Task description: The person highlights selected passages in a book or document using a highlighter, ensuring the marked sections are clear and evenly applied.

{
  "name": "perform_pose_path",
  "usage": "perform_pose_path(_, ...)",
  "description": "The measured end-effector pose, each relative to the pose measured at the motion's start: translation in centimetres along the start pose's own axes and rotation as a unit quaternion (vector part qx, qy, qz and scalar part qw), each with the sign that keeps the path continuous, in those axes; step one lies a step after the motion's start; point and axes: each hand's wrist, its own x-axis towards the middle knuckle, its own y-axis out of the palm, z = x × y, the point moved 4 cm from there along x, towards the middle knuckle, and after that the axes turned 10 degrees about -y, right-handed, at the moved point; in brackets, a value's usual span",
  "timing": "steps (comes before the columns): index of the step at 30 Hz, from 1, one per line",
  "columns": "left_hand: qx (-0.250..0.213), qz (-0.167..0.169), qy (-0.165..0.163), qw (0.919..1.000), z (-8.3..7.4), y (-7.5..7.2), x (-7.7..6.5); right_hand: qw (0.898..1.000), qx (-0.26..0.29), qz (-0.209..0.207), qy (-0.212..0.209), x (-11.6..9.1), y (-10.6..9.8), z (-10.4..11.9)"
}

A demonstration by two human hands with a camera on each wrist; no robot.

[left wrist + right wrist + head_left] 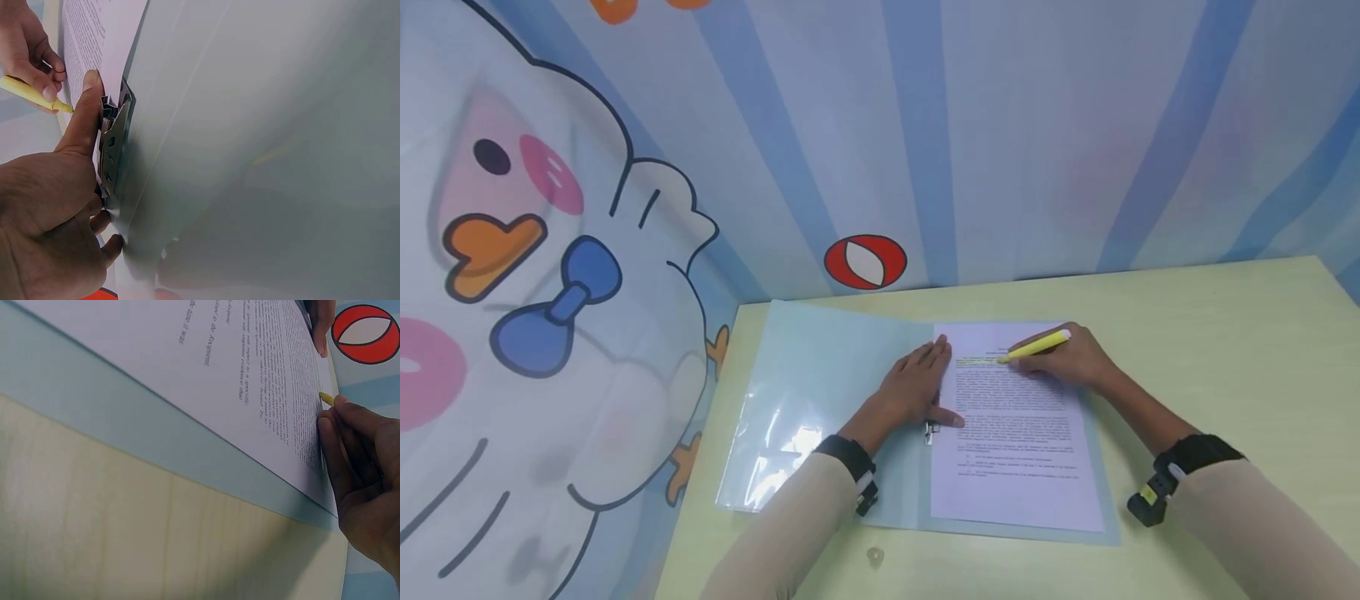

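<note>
A yellow highlighter (1041, 344) is pinched in my right hand (1072, 358), its tip on the upper lines of a printed sheet (1015, 500). Yellow marking shows along those top lines. My left hand (917, 385) rests with fingers extended on the sheet's left edge, over the metal clip (115, 147) of an open light-blue folder (842, 350). In the left wrist view the thumb lies along the paper beside the clip. The right wrist view shows the highlighter tip (326, 398) touching the page; most of its barrel is hidden by the hand.
The folder's glossy left cover (775, 433) lies flat on the pale wooden table (1225, 350). A small round translucent thing (875, 556) sits near the front. Behind the table stands a striped blue wall (1015, 167) with cartoon pictures.
</note>
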Motion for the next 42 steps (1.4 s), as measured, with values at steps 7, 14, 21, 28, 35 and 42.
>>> perform_pose_path(7, 0.000, -0.003, 0.002, 1.0000, -0.06, 0.14, -0.03, 1.000, 0.004, -0.002, 0.002, -0.27, -0.26, -0.03)
perform_pose_path(14, 0.007, -0.003, 0.002, 1.0000, -0.02, 0.37, 0.16, 1.000, -0.004, 0.003, 0.005, -0.35, -0.42, -0.33)
perform_pose_path(21, 0.009, -0.003, 0.002, 0.9999, 0.00, 0.54, 0.31, 1.000, 0.003, 0.007, 0.015, -0.56, -0.57, -0.21)
perform_pose_path(28, 0.009, -0.003, 0.003, 1.0000, -0.05, 0.40, 0.22, 1.000, 0.001, 0.006, 0.013, -0.60, -0.74, -0.28)
perform_pose_path(35, 0.008, -0.002, 0.002, 1.0000, -0.03, 0.41, 0.20, 1.000, -0.007, 0.006, 0.014, -0.55, -0.88, -0.59)
perform_pose_path(42, 0.012, -0.004, 0.002, 0.9999, 0.08, 0.41, 0.16, 1.000, -0.008, 0.011, 0.021, -0.57, -0.98, -0.71)
